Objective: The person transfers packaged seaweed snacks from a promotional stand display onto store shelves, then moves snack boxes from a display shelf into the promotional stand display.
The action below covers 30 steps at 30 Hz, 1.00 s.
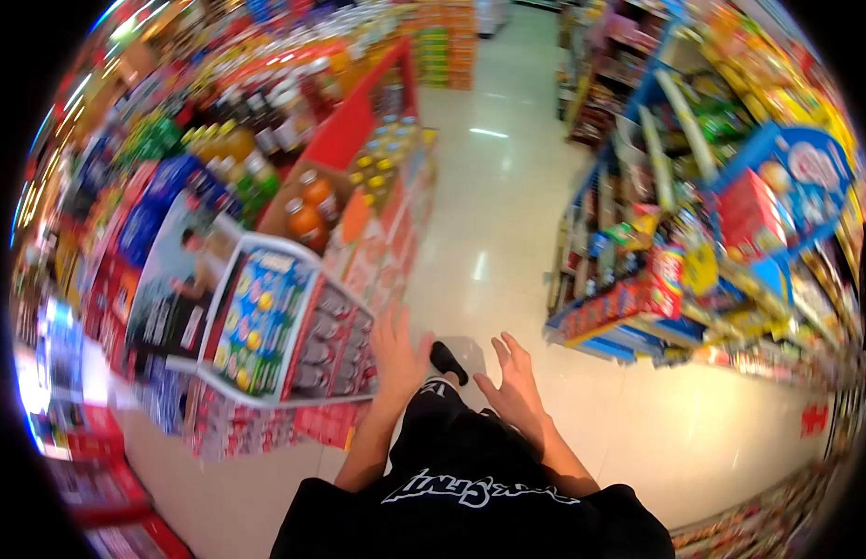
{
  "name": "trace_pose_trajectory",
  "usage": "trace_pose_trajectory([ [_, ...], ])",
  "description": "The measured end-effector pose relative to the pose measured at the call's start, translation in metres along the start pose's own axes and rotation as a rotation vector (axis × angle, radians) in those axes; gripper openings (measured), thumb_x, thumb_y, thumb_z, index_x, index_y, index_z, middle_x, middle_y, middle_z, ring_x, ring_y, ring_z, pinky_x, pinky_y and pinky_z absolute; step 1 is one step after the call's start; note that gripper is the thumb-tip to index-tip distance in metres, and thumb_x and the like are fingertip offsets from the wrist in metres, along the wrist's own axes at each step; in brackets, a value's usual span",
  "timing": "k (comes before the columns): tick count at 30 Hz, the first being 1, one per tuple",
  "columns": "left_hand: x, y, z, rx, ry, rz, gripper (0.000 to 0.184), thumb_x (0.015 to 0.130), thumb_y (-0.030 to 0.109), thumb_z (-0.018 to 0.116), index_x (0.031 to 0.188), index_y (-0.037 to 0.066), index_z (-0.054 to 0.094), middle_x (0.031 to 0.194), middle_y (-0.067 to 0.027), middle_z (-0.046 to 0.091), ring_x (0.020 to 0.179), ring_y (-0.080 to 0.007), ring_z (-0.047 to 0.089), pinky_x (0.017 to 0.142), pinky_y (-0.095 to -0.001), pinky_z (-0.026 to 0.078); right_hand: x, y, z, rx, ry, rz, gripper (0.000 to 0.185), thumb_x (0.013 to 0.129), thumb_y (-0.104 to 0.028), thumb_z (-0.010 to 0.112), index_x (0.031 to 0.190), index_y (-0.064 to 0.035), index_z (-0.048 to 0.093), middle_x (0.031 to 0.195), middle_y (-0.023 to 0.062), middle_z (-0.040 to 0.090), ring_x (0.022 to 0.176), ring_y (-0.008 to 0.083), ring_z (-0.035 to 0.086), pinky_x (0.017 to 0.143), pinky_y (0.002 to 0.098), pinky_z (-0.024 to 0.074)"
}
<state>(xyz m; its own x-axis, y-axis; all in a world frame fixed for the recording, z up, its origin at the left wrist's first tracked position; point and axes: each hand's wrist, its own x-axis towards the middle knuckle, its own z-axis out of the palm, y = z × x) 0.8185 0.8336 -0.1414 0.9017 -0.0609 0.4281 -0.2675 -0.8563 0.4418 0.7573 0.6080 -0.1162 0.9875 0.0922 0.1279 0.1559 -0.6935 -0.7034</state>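
My left hand [398, 356] is held out in front of my body with its fingers stretched out and nothing in it. It is nearest to a display stand [332, 340] printed with pictures of bottles, and whether it touches the edge I cannot tell. To the right, my right hand [517, 384] hangs over the floor, fingers apart, holding nothing. Below and between the hands are my dark clothes and one black shoe [448, 362].
A pale tiled aisle floor [489, 205] runs ahead. On the left stand stacked drinks, with orange bottles [312, 207] in a carton. A blue-edged snack shelf [628, 340] with a round blue sign [810, 172] juts out on the right. Stacked orange boxes [461, 42] stand farther off.
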Motion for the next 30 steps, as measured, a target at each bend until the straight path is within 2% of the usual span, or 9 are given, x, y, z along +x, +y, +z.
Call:
trace_pose_trajectory([
  [2,-0.012,0.043,0.026,-0.211,-0.110,0.110,0.065,0.088,0.023,0.077,0.142,-0.002,0.050,0.146,-0.0244,0.048,0.133,-0.0452,0.046,0.112,-0.0550,0.036,-0.023,0.015,-0.014,0.011,0.110,0.060,0.069,0.087,-0.019,0.080,0.144,0.0043,0.049,0.154,0.0260,0.043,0.138,0.0458,0.043,0.114,0.0490,0.0404],
  [5,-0.030,0.090,0.058,-0.367,-0.301,0.306,0.065,0.088,0.020,0.079,0.142,-0.001,0.050,0.145,-0.0227,0.050,0.133,-0.0433,0.047,0.112,-0.0518,0.037,-0.055,0.032,-0.038,0.026,0.298,0.138,0.067,0.087,-0.018,0.080,0.143,0.0034,0.051,0.152,0.0249,0.045,0.136,0.0447,0.046,0.112,0.0485,0.0432],
  [8,-0.033,0.132,0.073,-0.448,-0.449,0.451,0.062,0.087,0.016,0.080,0.140,0.000,0.052,0.141,-0.0213,0.052,0.130,-0.0422,0.049,0.110,-0.0488,0.041,-0.091,0.043,-0.067,0.010,0.428,0.304,0.064,0.088,-0.018,0.080,0.142,0.0028,0.053,0.151,0.0238,0.047,0.135,0.0435,0.048,0.111,0.0473,0.0448],
  [17,-0.019,0.282,0.137,-0.653,-0.572,0.704,0.058,0.086,0.013,0.081,0.136,-0.001,0.055,0.137,-0.0194,0.056,0.124,-0.0402,0.055,0.106,-0.0457,0.046,-0.162,0.109,-0.163,0.004,0.683,0.586,0.062,0.088,-0.018,0.080,0.141,0.0007,0.054,0.149,0.0221,0.049,0.138,0.0405,0.049,0.113,0.0448,0.0436],
  [22,-0.008,0.388,0.162,-0.830,-0.588,0.733,0.057,0.086,0.009,0.080,0.135,-0.003,0.055,0.133,-0.0216,0.058,0.121,-0.0417,0.057,0.103,-0.0444,0.048,-0.168,0.149,-0.245,-0.092,0.749,0.510,0.059,0.089,-0.015,0.078,0.140,0.0007,0.053,0.145,0.0229,0.052,0.133,0.0417,0.053,0.110,0.0450,0.0460],
  [24,-0.003,0.420,0.173,-0.873,-0.573,0.721,0.058,0.086,0.009,0.080,0.136,-0.004,0.055,0.132,-0.0229,0.059,0.120,-0.0420,0.058,0.103,-0.0441,0.049,-0.164,0.165,-0.282,-0.161,0.781,0.392,0.058,0.086,-0.009,0.079,0.137,0.0017,0.053,0.141,0.0250,0.053,0.127,0.0442,0.055,0.106,0.0462,0.0483],
  [27,0.009,0.461,0.184,-0.930,-0.519,0.698,0.058,0.086,0.009,0.080,0.137,-0.005,0.055,0.133,-0.0232,0.058,0.119,-0.0422,0.058,0.103,-0.0441,0.048,-0.154,0.192,-0.329,-0.194,0.814,0.321,0.057,0.086,-0.007,0.079,0.137,0.0014,0.054,0.139,0.0236,0.056,0.125,0.0441,0.057,0.105,0.0464,0.0490],
  [30,0.030,0.499,0.182,-1.000,-0.501,0.660,0.060,0.086,0.009,0.080,0.138,-0.005,0.054,0.138,-0.0239,0.056,0.126,-0.0408,0.057,0.106,-0.0441,0.047,-0.135,0.205,-0.375,-0.195,0.879,0.203,0.055,0.086,-0.006,0.078,0.136,0.0016,0.055,0.136,0.0227,0.058,0.122,0.0433,0.059,0.104,0.0459,0.0497],
])
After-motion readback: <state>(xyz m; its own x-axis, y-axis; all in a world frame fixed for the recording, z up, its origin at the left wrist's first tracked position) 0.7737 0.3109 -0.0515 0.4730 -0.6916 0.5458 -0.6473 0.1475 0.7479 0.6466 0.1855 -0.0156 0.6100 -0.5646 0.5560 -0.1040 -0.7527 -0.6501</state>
